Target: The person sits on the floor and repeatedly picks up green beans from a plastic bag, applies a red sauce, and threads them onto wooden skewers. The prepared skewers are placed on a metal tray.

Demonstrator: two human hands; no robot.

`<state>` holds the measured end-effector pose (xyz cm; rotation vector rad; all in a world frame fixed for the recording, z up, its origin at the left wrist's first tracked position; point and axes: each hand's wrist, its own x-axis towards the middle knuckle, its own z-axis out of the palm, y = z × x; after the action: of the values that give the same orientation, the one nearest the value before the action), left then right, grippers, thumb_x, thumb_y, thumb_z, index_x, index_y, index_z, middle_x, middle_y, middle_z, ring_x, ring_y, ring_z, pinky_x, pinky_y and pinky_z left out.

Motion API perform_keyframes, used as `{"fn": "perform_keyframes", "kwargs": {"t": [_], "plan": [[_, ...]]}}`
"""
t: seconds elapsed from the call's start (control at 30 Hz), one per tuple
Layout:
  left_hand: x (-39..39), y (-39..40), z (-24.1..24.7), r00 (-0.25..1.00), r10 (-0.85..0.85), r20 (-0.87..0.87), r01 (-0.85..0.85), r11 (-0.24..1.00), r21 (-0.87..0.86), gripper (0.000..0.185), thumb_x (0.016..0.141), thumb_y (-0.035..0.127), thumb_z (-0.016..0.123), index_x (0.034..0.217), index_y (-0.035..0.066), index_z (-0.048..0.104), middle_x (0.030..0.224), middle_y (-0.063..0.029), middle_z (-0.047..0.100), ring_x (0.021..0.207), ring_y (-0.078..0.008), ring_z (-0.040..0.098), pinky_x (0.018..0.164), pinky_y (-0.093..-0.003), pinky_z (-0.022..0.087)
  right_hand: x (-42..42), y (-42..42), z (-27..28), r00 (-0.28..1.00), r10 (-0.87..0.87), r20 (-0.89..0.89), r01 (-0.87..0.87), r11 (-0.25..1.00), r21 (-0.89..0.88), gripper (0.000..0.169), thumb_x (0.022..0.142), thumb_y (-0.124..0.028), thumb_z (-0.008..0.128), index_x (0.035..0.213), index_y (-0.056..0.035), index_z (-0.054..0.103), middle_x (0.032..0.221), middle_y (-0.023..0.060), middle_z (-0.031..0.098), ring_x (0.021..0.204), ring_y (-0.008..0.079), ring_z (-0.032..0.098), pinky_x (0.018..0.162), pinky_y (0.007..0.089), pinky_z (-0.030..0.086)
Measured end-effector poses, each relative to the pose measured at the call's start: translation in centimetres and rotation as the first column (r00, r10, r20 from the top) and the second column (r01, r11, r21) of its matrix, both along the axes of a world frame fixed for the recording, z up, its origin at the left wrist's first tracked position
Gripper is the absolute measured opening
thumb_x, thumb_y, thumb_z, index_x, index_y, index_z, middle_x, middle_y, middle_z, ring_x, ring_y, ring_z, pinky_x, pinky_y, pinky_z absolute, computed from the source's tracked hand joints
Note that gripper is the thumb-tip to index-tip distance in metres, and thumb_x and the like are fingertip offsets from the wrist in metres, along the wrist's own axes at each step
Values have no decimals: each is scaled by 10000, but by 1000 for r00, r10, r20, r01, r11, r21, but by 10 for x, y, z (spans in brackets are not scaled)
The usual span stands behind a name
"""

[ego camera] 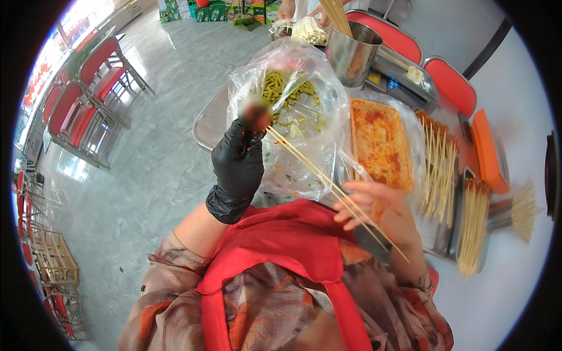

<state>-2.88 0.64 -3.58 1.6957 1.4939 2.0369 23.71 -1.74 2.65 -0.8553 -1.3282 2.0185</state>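
Observation:
My left hand [239, 164], in a black disposable glove, grips some food whose upper part is blurred. Two bamboo skewers [322, 175] run from it down to the right. My bare right hand [377, 208] is beside the skewers' lower part, fingers spread; whether it touches them I cannot tell. Behind the glove, a clear plastic bag [246, 72] lines a container with cut green beans [274, 87]. An orange, sauce-stained tray [380, 140] in clear plastic lies to its right. Further right are skewers with red-coated food [439, 166] and a thick bundle of skewers [473, 228].
A metal canister [353, 55] with skewers stands at the back. Near it another person's hands [322, 15] are over enoki mushrooms [308, 30]. A metal tray [408, 72], an orange box [487, 151] and red chairs [450, 83] are at the right; more folding chairs [72, 114] stand left.

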Motion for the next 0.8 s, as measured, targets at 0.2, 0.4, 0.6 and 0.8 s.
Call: {"fn": "perform_keyframes", "kwargs": {"t": [0.2, 0.4, 0.6, 0.8], "plan": [[11, -2, 4, 978, -165, 124, 183, 972, -149, 301, 819, -67, 504, 1121, -56, 502, 1044, -112, 584, 935, -169, 562, 827, -277, 448, -4, -13, -27, 853, -395, 342, -63, 572, 818, 212, 756, 17, 551, 967, 19, 570, 661, 92, 587, 567, 175, 578, 499, 282, 437], [12, -2, 7, 976, -168, 141, 190, 968, -163, 293, 821, -72, 498, 1113, -55, 515, 1045, -106, 583, 913, -165, 568, 796, -274, 458, -13, -15, -37, 784, -587, 204, -171, 112, 979, 220, 718, 10, 582, 938, 9, 578, 661, 116, 575, 523, 239, 540, 475, 315, 427], [11, -1, 11, 934, -277, 225, 301, 950, -81, 287, 835, -49, 491, 1121, -52, 509, 1046, -120, 581, 891, -189, 580, 766, -276, 465, -17, -20, -44, 970, -241, 26, 227, 939, 260, 254, 713, 28, 577, 967, 19, 574, 643, 114, 562, 517, 228, 538, 484, 292, 438], [6, 1, 8, 980, -175, 99, 184, 980, -83, 285, 830, -53, 496, 1114, -48, 515, 1032, -127, 585, 892, -203, 585, 775, -282, 468, -21, -11, -41, 802, -565, 193, -230, 6, 973, 210, 763, 26, 553, 969, 51, 585, 694, 95, 599, 571, 101, 556, 502, 245, 438]]}}
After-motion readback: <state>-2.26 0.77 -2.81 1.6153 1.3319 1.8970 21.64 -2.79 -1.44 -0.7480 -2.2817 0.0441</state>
